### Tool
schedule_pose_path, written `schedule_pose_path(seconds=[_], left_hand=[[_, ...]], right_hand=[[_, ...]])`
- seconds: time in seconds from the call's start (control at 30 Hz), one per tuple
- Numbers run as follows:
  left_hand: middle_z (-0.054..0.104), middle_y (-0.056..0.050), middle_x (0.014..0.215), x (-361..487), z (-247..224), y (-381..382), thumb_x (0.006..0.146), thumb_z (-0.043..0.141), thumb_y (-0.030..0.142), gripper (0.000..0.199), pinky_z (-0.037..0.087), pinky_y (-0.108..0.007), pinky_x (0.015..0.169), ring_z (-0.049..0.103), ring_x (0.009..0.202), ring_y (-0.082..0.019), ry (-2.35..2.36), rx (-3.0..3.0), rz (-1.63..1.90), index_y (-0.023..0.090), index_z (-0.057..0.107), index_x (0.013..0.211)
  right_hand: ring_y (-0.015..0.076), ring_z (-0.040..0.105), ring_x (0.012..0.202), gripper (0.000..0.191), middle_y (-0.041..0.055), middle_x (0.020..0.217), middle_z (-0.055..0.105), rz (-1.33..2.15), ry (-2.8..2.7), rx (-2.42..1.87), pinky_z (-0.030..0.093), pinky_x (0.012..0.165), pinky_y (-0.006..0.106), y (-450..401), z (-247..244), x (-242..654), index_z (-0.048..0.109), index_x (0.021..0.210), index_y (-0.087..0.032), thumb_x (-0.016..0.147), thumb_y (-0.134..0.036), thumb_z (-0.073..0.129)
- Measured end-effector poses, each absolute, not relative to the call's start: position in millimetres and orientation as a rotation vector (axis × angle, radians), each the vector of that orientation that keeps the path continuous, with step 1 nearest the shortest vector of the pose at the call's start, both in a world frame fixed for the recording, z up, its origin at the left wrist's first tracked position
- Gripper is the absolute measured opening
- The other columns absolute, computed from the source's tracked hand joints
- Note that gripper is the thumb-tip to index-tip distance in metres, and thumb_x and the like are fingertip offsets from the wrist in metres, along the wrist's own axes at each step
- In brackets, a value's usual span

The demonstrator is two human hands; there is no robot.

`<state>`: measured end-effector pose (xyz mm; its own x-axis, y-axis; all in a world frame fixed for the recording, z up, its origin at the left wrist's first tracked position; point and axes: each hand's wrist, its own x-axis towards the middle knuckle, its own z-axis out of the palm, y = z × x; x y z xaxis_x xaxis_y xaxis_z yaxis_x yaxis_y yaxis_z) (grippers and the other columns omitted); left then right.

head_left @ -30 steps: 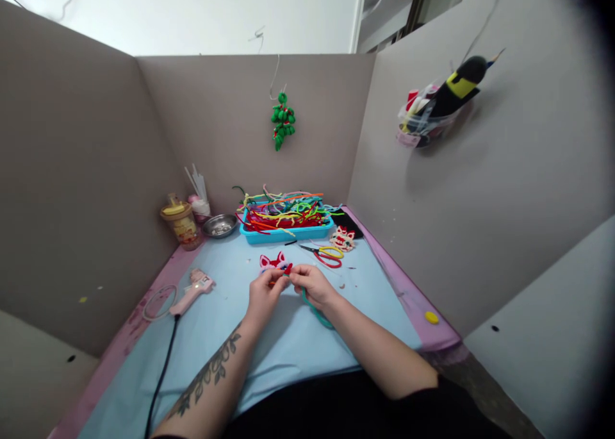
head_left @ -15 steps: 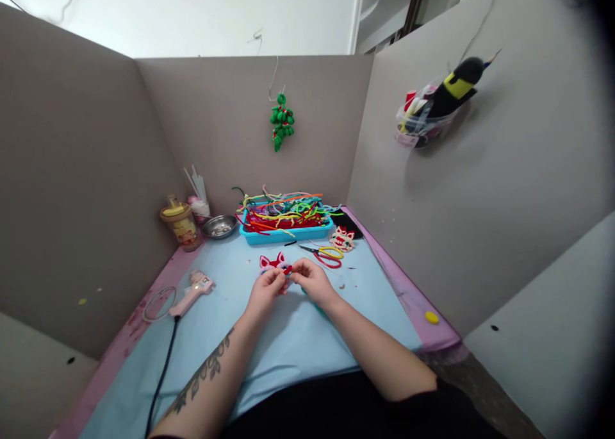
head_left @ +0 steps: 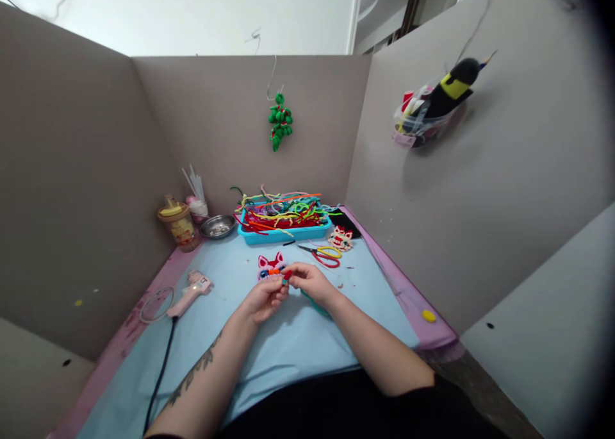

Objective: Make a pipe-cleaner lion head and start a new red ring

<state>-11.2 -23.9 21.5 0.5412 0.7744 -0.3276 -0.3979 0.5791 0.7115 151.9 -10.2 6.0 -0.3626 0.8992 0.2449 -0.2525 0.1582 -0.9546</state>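
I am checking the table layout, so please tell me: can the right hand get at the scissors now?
Probably yes: the scissors lie beyond the right hand, and nothing seems to stand between them, though that hand is busy at a small red piece.

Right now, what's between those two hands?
A small red and teal piece shows between the fingertips of the left hand and right hand, in the head view.

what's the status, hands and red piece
Left hand, right hand both on small red-and-teal piece. Pink-and-red face just beyond. Scissors farther off, right.
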Motion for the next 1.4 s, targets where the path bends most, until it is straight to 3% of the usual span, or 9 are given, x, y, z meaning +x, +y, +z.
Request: schedule_pose_path(seconds=[0.3,0.43,0.53,0.63,0.7,0.93,1.13,1.3,1.4], left_hand=[[0.037,0.004,0.06,-16.5,16.3,-20.0,0.067,0.07,0.016,0.022,0.012,-0.006,0.034,0.032,0.043,-0.001,0.595,0.577,0.613,0.013,0.052,0.078],[0.043,0.004,0.06,-12.1,17.3,-23.0,0.069,0.07,0.025,0.022,0.017,-0.01,0.035,0.034,0.044,-0.002,0.705,0.788,0.735,0.013,0.053,0.075],[0.052,0.002,0.064,-6.9,16.8,-23.4,0.071,0.069,0.039,0.029,0.025,-0.014,0.038,0.039,0.045,-0.004,0.865,1.063,0.972,0.013,0.057,0.079],[0.059,-0.001,0.069,-3.3,14.3,-23.8,0.065,0.075,0.035,0.031,0.037,-0.019,0.049,0.049,0.053,-0.009,1.028,1.343,1.195,0.015,0.062,0.086],[0.063,-0.003,0.076,-2.6,12.6,-25.6,0.063,0.077,0.028,0.03,0.043,-0.023,0.061,0.054,0.064,-0.013,1.098,1.503,1.297,0.018,0.065,0.089],[0.068,-0.007,0.087,-5.5,9.2,-30.9,0.072,0.069,0.027,0.011,0.043,-0.032,0.085,0.058,0.085,-0.021,1.129,1.75,1.372,0.024,0.071,0.083],[0.068,-0.006,0.085,-5.3,3.8,-27.1,0.08,0.058,0.029,0.016,0.047,-0.028,0.071,0.06,0.074,-0.017,1.244,1.924,1.389,0.019,0.068,0.088],[0.063,-0.002,0.069,-2.1,3.1,-24.4,0.079,0.059,0.035,0.02,0.044,-0.024,0.06,0.056,0.062,-0.013,1.244,1.777,1.322,0.016,0.064,0.081],[0.056,0.002,0.058,0.0,4.2,-23.4,0.076,0.061,0.039,0.024,0.038,-0.022,0.05,0.049,0.05,-0.01,1.173,1.589,1.251,0.015,0.061,0.077]], right_hand=[[0.0143,0.059,0.068,0.019,0.0001,0.072,0.063,1.358,-1.515,-0.712,0.045,0.069,0.029,-11.9,6.8,151.1,0.061,0.079,-0.018,0.072,-0.034,0.069],[0.0145,0.058,0.067,0.02,0.0001,0.071,0.062,1.327,-1.502,-0.72,0.044,0.067,0.028,-11.0,5.0,150.3,0.06,0.078,-0.018,0.074,-0.037,0.066],[0.0104,0.049,0.052,0.024,-0.0034,0.06,0.056,1.345,-1.386,-0.758,0.038,0.053,0.024,-7.2,0.8,149.5,0.057,0.077,-0.018,0.073,-0.04,0.066],[0.0069,0.037,0.043,0.028,-0.0068,0.053,0.048,1.36,-1.281,-0.808,0.028,0.045,0.022,-3.8,-3.9,148.0,0.056,0.075,-0.018,0.07,-0.042,0.067],[0.0067,0.036,0.043,0.029,-0.007,0.052,0.047,1.391,-1.244,-0.811,0.027,0.045,0.022,-3.1,-5.7,146.3,0.056,0.075,-0.018,0.069,-0.043,0.068],[0.0064,0.039,0.044,0.027,-0.0056,0.055,0.05,1.463,-1.224,-0.787,0.028,0.045,0.022,-5.8,-3.9,143.3,0.058,0.076,-0.017,0.067,-0.04,0.07],[0.0078,0.047,0.053,0.027,-0.0023,0.067,0.06,1.444,-1.261,-0.735,0.034,0.05,0.021,-9.3,2.5,145.5,0.063,0.086,-0.016,0.065,-0.028,0.074],[0.013,0.058,0.07,0.024,0.0008,0.078,0.066,1.381,-1.284,-0.707,0.044,0.065,0.026,-8.8,4.8,147.0,0.065,0.089,-0.018,0.067,-0.026,0.072],[0.0141,0.06,0.071,0.022,0.0007,0.076,0.067,1.342,-1.298,-0.732,0.046,0.068,0.028,-7.5,5.7,148.9,0.066,0.088,-0.018,0.067,-0.024,0.071]])
